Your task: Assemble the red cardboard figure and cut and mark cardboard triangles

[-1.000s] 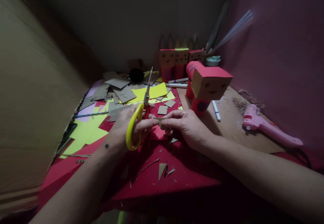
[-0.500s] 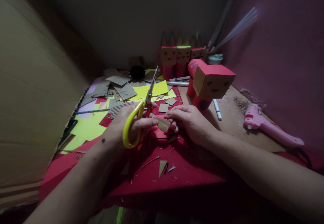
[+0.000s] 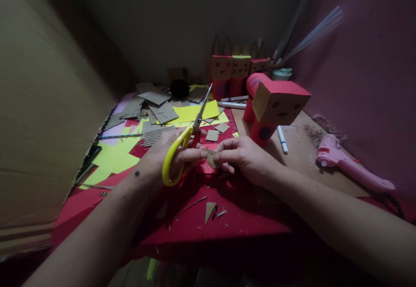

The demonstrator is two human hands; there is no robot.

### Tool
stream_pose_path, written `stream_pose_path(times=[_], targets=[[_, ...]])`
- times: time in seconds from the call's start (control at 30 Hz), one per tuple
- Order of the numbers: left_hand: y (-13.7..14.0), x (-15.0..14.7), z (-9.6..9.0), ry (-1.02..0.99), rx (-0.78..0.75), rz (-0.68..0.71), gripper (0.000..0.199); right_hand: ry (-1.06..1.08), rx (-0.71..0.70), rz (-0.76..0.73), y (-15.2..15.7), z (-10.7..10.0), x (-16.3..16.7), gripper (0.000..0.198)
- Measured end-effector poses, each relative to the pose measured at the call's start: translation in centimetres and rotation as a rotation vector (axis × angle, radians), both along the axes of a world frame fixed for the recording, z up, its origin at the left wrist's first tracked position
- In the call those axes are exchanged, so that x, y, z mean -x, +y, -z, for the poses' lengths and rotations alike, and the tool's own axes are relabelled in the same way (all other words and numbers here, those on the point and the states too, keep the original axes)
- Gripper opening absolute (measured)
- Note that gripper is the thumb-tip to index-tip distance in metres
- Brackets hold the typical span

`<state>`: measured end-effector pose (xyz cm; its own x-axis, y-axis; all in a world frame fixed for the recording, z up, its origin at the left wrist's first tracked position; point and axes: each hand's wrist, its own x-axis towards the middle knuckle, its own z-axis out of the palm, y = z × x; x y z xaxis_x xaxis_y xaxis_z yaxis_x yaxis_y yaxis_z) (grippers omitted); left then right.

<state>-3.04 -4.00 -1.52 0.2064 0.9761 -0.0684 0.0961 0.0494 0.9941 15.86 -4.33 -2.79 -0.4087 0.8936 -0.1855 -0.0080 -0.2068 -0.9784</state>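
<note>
A small brown cardboard piece [image 3: 212,159] is pinched between my two hands over the red tabletop. My left hand [image 3: 182,153] grips its left edge between thumb and fingers, and yellow-handled scissors [image 3: 175,155] hang on that same hand, blades pointing up and away. My right hand [image 3: 242,153] holds the piece's right edge with closed fingertips. Beneath the hands lies a red paper piece [image 3: 204,169]. Just beyond are two small cardboard squares [image 3: 212,136]. To the right stands a red paper animal figure [image 3: 282,103] with a box head and a drawn face.
Corrugated cardboard scraps [image 3: 162,110] and yellow paper [image 3: 198,113] lie at the back left. Several box-headed figures [image 3: 222,67] stand at the back. A pink glue gun [image 3: 351,161] and a marker [image 3: 282,140] rest on the right. A cardboard wall [image 3: 45,105] rises at left.
The cardboard piece has turned slightly, and my right fingertips have closed onto its edge. The whole view has shifted a little, with the scissors still on my left hand.
</note>
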Motion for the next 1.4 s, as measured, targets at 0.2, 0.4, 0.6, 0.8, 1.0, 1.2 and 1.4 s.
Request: stream_pose_path(times=[0.2, 0.4, 0.6, 0.8, 1.0, 1.2, 1.4], targets=[[0.9, 0.2, 1.4, -0.190, 0.051, -0.036, 0.045, 0.053, -0.010, 0.087, 0.0, 0.4, 0.0, 0.012], [0.3, -0.1, 0.7, -0.103, 0.018, -0.002, 0.051, 0.025, -0.039, 0.102, -0.3, 0.5, 0.1, 0.009], [-0.1, -0.4, -0.2, 0.028, -0.028, 0.013, 0.039, 0.009, -0.055, 0.081, -0.4, 0.3, 0.2, 0.009], [0.1, -0.4, -0.1, -0.017, -0.038, 0.016, 0.045, 0.052, -0.034, 0.085, -0.5, 0.3, 0.2, 0.012], [0.0, -0.1, -0.1, 0.031, -0.038, -0.018, 0.045, 0.060, -0.005, 0.019, -0.5, 0.4, 0.3, 0.010], [0.1, -0.1, 0.0, 0.005, -0.021, -0.023, 0.041, 0.091, -0.039, 0.043, -0.4, 0.7, 0.4, 0.029], [0.2, 0.1, 0.4, -0.065, 0.027, 0.051, 0.048, 0.153, 0.032, 0.060, -0.1, 1.3, 0.2, 0.023]])
